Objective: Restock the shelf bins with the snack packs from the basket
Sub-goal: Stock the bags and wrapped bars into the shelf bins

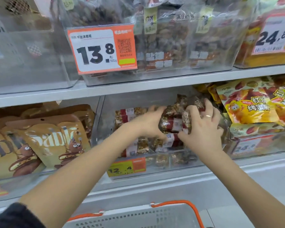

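Both your arms reach into the clear middle bin [104, 129] on the lower shelf. Your left hand [148, 124] and right hand [202, 129] each curl round red-banded nut snack packs [169, 124] above the stacked ones. The grey basket [138, 218] sits below; brown cookie bags [48, 140] lie left, yellow bags [248, 109] right.

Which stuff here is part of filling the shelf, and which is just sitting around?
Part of the job: red-banded clear nut snack packs, clear middle shelf bin, grey basket with orange handles, left hand, right hand.

Just there: tan cookie bags, yellow snack bags, orange 13.8 price tag.
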The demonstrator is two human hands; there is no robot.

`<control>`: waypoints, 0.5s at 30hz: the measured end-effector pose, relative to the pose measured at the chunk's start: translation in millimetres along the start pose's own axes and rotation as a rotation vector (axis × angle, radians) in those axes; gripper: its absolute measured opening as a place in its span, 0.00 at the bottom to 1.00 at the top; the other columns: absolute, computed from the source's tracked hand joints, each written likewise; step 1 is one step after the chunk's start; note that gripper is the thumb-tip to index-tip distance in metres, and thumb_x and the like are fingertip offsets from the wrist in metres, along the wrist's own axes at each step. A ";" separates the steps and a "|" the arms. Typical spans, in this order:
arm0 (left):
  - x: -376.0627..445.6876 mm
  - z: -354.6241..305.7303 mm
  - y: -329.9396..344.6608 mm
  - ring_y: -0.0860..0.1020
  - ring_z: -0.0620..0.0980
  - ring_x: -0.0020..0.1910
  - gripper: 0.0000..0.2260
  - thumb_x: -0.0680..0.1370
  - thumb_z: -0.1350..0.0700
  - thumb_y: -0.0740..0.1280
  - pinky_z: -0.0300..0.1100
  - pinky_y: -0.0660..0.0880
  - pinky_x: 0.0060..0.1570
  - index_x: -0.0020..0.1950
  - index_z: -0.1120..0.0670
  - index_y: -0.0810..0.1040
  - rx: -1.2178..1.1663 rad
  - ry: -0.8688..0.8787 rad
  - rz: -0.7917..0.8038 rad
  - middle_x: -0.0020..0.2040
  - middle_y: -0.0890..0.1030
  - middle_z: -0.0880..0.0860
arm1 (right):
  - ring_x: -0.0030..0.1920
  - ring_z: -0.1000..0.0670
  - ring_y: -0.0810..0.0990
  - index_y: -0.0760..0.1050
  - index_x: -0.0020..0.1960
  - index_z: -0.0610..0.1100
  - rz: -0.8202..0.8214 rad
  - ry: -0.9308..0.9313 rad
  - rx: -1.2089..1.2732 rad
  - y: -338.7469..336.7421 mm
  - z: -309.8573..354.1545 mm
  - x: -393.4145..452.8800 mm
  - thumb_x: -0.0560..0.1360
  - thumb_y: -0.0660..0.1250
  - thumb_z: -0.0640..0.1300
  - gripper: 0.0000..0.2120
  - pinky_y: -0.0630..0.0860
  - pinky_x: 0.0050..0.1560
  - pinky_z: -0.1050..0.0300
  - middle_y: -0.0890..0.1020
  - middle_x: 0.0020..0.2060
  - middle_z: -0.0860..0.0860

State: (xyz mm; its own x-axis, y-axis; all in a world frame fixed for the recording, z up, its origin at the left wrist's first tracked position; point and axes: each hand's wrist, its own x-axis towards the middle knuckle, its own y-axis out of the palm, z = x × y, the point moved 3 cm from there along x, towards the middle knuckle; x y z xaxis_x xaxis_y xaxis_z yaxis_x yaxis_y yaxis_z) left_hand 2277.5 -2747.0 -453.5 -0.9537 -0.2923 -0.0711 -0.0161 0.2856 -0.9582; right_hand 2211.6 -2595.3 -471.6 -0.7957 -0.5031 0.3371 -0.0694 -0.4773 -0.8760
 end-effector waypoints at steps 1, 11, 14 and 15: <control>16.6 -0.1 2.5 0.51 0.58 0.75 0.53 0.64 0.42 0.77 0.55 0.56 0.72 0.77 0.47 0.45 0.006 -0.013 0.068 0.77 0.49 0.56 | 0.74 0.40 0.44 0.58 0.65 0.56 0.009 0.007 0.011 -0.2 -2.2 -0.7 0.68 0.70 0.51 0.30 0.65 0.60 0.33 0.43 0.75 0.49; 68.9 0.3 11.2 0.67 0.54 0.67 0.40 0.64 0.40 0.74 0.48 0.66 0.63 0.70 0.53 0.62 0.252 0.081 -0.052 0.69 0.68 0.53 | 0.70 0.46 0.52 0.58 0.70 0.60 0.010 -0.074 0.236 -6.4 -14.8 -3.2 0.66 0.71 0.51 0.37 0.66 0.63 0.43 0.61 0.71 0.48; 60.8 4.6 -1.7 0.75 0.52 0.52 0.34 0.65 0.44 0.75 0.42 0.69 0.44 0.64 0.54 0.65 0.267 0.125 -0.136 0.56 0.76 0.52 | 0.67 0.47 0.55 0.58 0.69 0.62 -0.008 -0.071 0.305 -9.0 -18.2 -5.3 0.65 0.71 0.48 0.37 0.66 0.62 0.44 0.66 0.68 0.50; 56.7 8.2 -8.3 0.75 0.51 0.51 0.35 0.65 0.45 0.75 0.41 0.69 0.43 0.66 0.54 0.65 0.252 0.117 -0.163 0.54 0.76 0.50 | 0.67 0.47 0.56 0.58 0.69 0.62 -0.004 -0.068 0.313 -9.6 -18.2 -5.3 0.66 0.71 0.48 0.37 0.66 0.61 0.44 0.66 0.67 0.51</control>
State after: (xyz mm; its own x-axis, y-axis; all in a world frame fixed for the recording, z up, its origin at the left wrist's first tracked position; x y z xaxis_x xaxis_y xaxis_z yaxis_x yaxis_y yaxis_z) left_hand 2225.9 -2773.4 -451.9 -0.9729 -0.2046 0.1077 -0.1109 0.0040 -0.9938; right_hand 2205.5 -2574.9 -471.2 -0.7529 -0.5429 0.3720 0.1242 -0.6723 -0.7297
